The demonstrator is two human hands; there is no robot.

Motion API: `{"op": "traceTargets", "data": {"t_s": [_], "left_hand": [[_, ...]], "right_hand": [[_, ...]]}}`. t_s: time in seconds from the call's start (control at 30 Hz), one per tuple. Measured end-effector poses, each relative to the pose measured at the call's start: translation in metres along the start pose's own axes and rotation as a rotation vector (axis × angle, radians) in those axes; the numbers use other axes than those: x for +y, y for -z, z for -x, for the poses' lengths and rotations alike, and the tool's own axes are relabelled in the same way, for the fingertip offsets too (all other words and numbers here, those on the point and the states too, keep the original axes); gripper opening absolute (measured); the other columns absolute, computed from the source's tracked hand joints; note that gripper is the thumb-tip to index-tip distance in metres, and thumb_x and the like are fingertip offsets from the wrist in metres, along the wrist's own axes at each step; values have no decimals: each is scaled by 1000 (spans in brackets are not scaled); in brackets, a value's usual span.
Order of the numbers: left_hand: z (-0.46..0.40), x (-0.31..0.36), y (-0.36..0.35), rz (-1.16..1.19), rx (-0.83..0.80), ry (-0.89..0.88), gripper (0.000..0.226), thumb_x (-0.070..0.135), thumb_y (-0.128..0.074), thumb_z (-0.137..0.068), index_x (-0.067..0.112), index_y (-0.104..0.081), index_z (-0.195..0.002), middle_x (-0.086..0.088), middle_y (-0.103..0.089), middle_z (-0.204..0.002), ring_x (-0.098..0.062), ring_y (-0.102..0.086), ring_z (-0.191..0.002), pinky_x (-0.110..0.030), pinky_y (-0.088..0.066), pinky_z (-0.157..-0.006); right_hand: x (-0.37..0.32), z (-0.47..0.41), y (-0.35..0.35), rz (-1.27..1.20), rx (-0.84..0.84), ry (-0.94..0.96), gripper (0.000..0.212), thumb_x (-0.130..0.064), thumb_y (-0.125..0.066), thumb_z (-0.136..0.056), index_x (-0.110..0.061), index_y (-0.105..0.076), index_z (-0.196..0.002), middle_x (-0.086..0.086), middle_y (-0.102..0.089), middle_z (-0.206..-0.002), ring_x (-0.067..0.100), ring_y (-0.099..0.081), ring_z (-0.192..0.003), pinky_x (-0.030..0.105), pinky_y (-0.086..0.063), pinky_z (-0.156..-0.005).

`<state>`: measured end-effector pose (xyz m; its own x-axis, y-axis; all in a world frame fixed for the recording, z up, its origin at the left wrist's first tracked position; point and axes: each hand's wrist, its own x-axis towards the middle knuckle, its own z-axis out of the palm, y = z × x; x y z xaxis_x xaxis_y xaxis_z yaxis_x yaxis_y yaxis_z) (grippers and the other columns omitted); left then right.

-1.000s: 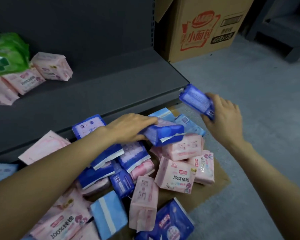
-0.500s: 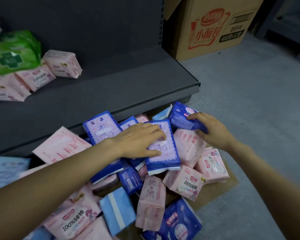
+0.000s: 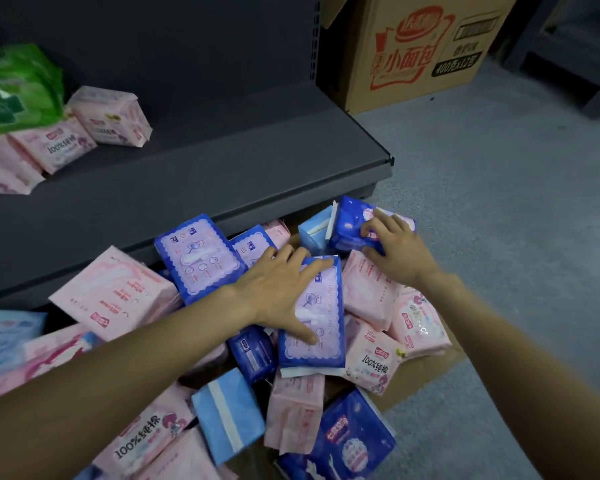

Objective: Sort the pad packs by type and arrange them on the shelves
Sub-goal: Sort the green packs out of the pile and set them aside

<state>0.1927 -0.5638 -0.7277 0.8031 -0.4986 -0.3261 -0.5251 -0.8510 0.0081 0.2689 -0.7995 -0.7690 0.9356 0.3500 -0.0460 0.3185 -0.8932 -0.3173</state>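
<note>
Right hand (image 3: pixel 397 247) has dropped back to the heap at two o'clock, gripping its dark blue pack (image 3: pixel 349 226); left hand (image 3: pixel 281 289) presses flat on a lavender-blue pack (image 3: pixel 321 327) — still gathering blues

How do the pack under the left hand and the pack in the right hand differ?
The lilac-faced pack lies flat on the pile; the dark blue pack sits tilted at the pile's far edge. The left hand rests spread over the first; the right hand curls round the second. Both have blue wrappers.
</note>
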Motion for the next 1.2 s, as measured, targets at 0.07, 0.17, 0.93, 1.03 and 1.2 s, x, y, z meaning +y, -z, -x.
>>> {"op": "traceTargets", "data": {"t_s": [0.07,0.17,0.93,1.03,1.2], "left_hand": [[4,-4,0,76,38,-26,104,75,-59,-70,36,-3,-150,-1,-29,-143,-22,-28,-130,-37,-26,-107],[7,-6,6,156,138,-27,76,60,-55,-83,39,-18,-146,6,-37,-138,-18,-36,-126,-33,-24,-105],[151,-309,31,57,576,720,64,35,-69,-80,18,-46,-137,-13,-48,-131,-34,-42,-120,-44,-35,-96],[161,-353,15,107,601,891,73,35,-73,-74,16,-44,-138,-19,-46,-134,-40,-42,-121,-47,-34,-99],[172,-401,-19,73,508,889,81,35,-77,-71,17,-41,-141,-14,-42,-138,-37,-42,-124,-49,-33,-103]], "right_hand": [[-1,10,-3,-34,22,14,32,-41,-55,-88,-21,-58,-112,5,-41,-145,30,-34,-135,43,-31,-107],[-2,18,2,-6,99,59,40,-44,-49,-84,-16,-63,-109,8,-56,-130,35,-48,-120,43,-36,-99],[-286,-176,32,8,112,520,41,-27,-57,-90,-19,-51,-129,2,-53,-128,26,-47,-115,36,-42,-94],[-325,-217,10,21,82,471,50,-29,-58,-89,-21,-44,-136,4,-46,-135,27,-42,-119,38,-41,-96],[-378,-285,-20,115,19,336,71,-39,-64,-85,-26,-30,-145,10,-20,-152,34,-19,-138,49,-28,-109]]}}
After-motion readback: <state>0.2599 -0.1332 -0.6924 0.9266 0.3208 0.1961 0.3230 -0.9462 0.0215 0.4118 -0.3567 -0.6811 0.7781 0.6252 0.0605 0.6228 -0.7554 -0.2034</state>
